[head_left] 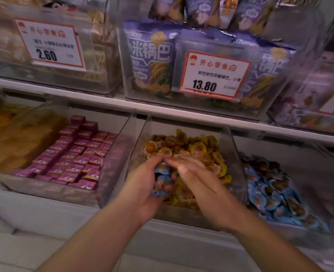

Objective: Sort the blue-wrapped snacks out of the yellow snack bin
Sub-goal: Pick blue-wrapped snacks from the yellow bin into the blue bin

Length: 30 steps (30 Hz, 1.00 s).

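A clear bin [183,214] on the lower shelf holds a heap of yellow-wrapped snacks [199,152]. My left hand [142,185] is over its front part, fingers curled round a small bunch of blue-wrapped snacks [162,179]. My right hand [203,181] lies just right of that bunch with its fingers stretched out over the yellow snacks, fingertips meeting the left hand's fingertips. Motion blur hides whether the right hand pinches anything.
Right of the yellow bin a clear bin holds blue-wrapped snacks [276,191]. Left of it a bin holds pink boxed snacks [77,154]. The upper shelf carries purple snack bags [152,55] behind price tags [215,75]. The white shelf front [181,242] runs below.
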Each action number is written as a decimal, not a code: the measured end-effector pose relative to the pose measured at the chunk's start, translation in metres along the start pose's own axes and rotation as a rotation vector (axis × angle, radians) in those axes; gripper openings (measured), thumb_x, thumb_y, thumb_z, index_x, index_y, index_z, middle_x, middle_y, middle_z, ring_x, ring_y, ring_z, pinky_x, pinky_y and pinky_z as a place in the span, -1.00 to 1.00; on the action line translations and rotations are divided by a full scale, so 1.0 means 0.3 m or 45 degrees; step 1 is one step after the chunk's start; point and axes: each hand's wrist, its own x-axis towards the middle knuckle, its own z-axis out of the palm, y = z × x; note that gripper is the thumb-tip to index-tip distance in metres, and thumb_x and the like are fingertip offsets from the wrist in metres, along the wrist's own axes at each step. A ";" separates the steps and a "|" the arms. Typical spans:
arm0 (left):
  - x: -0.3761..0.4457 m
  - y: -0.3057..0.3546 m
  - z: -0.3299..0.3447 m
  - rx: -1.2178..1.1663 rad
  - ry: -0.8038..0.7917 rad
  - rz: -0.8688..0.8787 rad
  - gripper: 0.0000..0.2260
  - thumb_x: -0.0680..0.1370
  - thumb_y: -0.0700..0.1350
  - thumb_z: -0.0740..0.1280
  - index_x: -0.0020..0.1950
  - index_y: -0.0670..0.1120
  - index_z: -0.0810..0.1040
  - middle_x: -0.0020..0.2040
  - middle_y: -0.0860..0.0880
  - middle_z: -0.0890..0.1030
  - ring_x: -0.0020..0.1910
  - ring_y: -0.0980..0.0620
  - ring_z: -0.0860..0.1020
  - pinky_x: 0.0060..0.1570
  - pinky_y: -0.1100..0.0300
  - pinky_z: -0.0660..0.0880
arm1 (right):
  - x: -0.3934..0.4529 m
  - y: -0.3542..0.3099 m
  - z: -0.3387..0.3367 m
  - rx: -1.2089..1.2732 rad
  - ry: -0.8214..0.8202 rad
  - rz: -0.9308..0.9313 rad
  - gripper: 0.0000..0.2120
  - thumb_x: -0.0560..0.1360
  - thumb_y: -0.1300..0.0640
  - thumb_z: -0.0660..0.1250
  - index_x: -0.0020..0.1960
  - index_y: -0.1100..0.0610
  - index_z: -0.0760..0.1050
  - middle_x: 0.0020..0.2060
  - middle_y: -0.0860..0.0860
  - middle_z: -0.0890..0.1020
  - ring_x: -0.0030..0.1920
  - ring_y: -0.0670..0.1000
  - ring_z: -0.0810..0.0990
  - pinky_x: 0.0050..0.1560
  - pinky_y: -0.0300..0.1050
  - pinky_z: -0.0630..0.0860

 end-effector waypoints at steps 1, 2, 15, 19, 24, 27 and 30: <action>0.004 0.019 -0.002 -0.019 0.005 0.035 -0.80 0.63 -0.10 0.23 0.18 -0.16 0.53 -0.24 -0.09 0.59 -0.41 0.03 0.50 -0.56 0.29 0.31 | 0.000 0.009 -0.025 0.170 0.169 0.034 -0.66 0.62 -0.07 0.10 0.25 -0.14 0.59 0.21 -0.33 0.57 0.33 -0.30 0.42 0.30 -0.42 0.30; 0.006 0.039 -0.006 -0.031 -0.004 0.064 -0.82 0.62 -0.15 0.22 0.18 -0.16 0.50 -0.28 -0.09 0.55 -0.44 0.05 0.44 -0.58 0.30 0.24 | 0.004 0.026 -0.052 0.230 0.322 0.095 -0.69 0.60 0.02 0.15 0.13 -0.09 0.65 0.09 -0.25 0.66 0.20 -0.26 0.55 0.17 -0.42 0.42; 0.008 0.099 -0.099 0.146 0.024 0.319 -0.81 0.61 -0.14 0.27 0.04 -0.14 0.67 -0.27 -0.09 0.54 -0.39 0.04 0.48 -0.53 0.22 0.35 | 0.058 0.098 0.005 -0.545 -0.736 0.282 -0.65 0.67 0.09 0.08 0.19 0.19 0.59 0.15 0.10 0.64 0.18 0.03 0.55 0.25 0.01 0.44; -0.001 0.088 -0.110 0.273 0.067 0.404 -0.80 0.61 -0.15 0.28 -0.05 -0.09 0.71 -0.24 -0.11 0.55 -0.37 0.02 0.50 -0.50 0.20 0.37 | 0.065 0.091 -0.018 -0.384 -0.408 0.317 -0.75 0.59 0.11 0.21 0.00 0.06 0.68 -0.18 -0.11 0.68 -0.16 -0.10 0.62 -0.09 -0.14 0.55; 0.006 0.056 -0.095 0.372 0.173 0.458 -0.81 0.63 -0.13 0.28 -0.05 -0.07 0.70 -0.28 -0.09 0.57 -0.39 0.00 0.51 -0.46 0.17 0.42 | 0.114 0.122 -0.103 -0.518 0.112 0.203 -0.76 0.55 0.04 0.21 0.01 -0.09 0.66 -0.21 -0.22 0.63 -0.28 -0.26 0.57 -0.28 -0.45 0.43; 0.005 0.022 -0.072 0.420 0.152 0.443 -0.80 0.65 -0.12 0.26 -0.01 -0.06 0.68 -0.30 -0.07 0.59 -0.41 -0.01 0.52 -0.45 0.20 0.45 | 0.140 0.201 -0.045 -0.903 -0.256 0.289 -0.61 0.63 0.01 0.14 0.44 -0.05 0.40 0.34 -0.04 0.47 0.36 -0.07 0.42 0.33 -0.17 0.37; 0.005 0.014 -0.062 0.440 0.147 0.433 -0.80 0.66 -0.11 0.25 0.02 -0.08 0.67 -0.31 -0.07 0.59 -0.42 -0.02 0.51 -0.45 0.20 0.47 | 0.161 0.236 -0.004 -1.016 -0.421 0.458 -0.31 0.52 -0.22 0.13 0.59 -0.11 0.02 0.58 -0.06 0.11 0.58 0.02 0.03 0.51 0.11 0.07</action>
